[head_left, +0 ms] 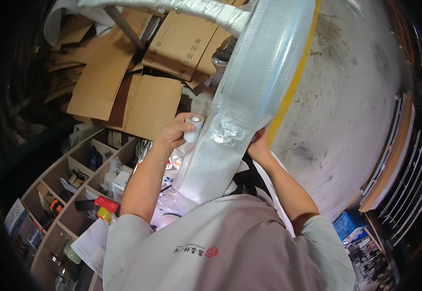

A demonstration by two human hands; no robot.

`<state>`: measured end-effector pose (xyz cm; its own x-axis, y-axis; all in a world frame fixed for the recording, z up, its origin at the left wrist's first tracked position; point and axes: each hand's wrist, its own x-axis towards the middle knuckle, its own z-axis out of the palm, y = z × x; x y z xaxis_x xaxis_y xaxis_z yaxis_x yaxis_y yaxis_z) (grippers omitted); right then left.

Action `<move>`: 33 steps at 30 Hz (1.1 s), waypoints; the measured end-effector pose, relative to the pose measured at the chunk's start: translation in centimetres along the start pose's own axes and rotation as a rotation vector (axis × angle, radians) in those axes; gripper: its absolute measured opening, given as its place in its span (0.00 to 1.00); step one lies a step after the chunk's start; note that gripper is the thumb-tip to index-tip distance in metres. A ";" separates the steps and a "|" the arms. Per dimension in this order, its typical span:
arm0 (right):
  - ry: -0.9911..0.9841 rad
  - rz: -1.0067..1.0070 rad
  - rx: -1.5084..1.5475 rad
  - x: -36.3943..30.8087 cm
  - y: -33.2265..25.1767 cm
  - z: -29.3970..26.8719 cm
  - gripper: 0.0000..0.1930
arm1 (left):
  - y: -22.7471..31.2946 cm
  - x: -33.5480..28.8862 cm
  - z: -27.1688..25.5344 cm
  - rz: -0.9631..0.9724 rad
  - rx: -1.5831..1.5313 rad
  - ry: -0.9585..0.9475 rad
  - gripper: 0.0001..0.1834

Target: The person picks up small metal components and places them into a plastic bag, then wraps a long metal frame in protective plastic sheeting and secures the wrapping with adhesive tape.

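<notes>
In my left hand (176, 132) is a small roll of whitish stretch film (193, 128), held with the fingers closed around it. Just right of the roll, a long bundle wrapped in foam sheet and clear film (257, 72) runs from near my body to the far edge. A shiny, crinkled band of film (228, 130) crosses it between my hands. My right hand (259, 144) is against the bundle's right edge; its fingers are mostly hidden behind it, so their grip does not show.
Flattened cardboard (153, 104) lies at the far left, near another wrapped length (196, 10). Wooden compartments (82, 182) with packets and small parts stand on the left. A yellow line (294, 87) crosses the stained grey floor (337, 111). Metal lengths (410, 184) and a blue box (349, 225) are right.
</notes>
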<state>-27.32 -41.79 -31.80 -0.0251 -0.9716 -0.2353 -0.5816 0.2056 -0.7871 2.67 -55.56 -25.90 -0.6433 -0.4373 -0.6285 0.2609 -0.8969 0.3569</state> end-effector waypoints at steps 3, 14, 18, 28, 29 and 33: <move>0.301 0.078 0.069 -3.7 -4.9 -6.5 0.25 | 3.3 -2.9 4.4 -0.100 0.245 0.209 0.23; 0.172 -0.614 0.225 -0.2 -23.1 -8.0 0.44 | 4.3 -11.3 22.0 0.152 0.568 0.410 0.15; 0.303 -0.418 0.147 -4.9 -17.7 -10.3 0.41 | 0.4 -14.3 8.4 0.074 0.386 0.637 0.21; 0.001 0.256 0.321 -13.6 -12.3 -12.8 0.44 | -12.3 -7.8 1.8 -0.416 -0.154 0.418 0.29; -0.014 0.284 0.334 -13.6 -12.1 -12.8 0.44 | -12.4 -7.4 1.2 -0.407 -0.152 0.429 0.29; -0.036 0.245 0.295 -14.1 -10.6 -12.6 0.42 | -13.0 -7.7 -0.3 -0.390 -0.139 0.474 0.29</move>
<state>-30.99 -31.73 -12.95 -0.1026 -0.8861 -0.4521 -0.3024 0.4608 -0.8344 4.43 -40.60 -25.89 -0.3289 -0.0288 -0.9439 0.1828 -0.9826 -0.0337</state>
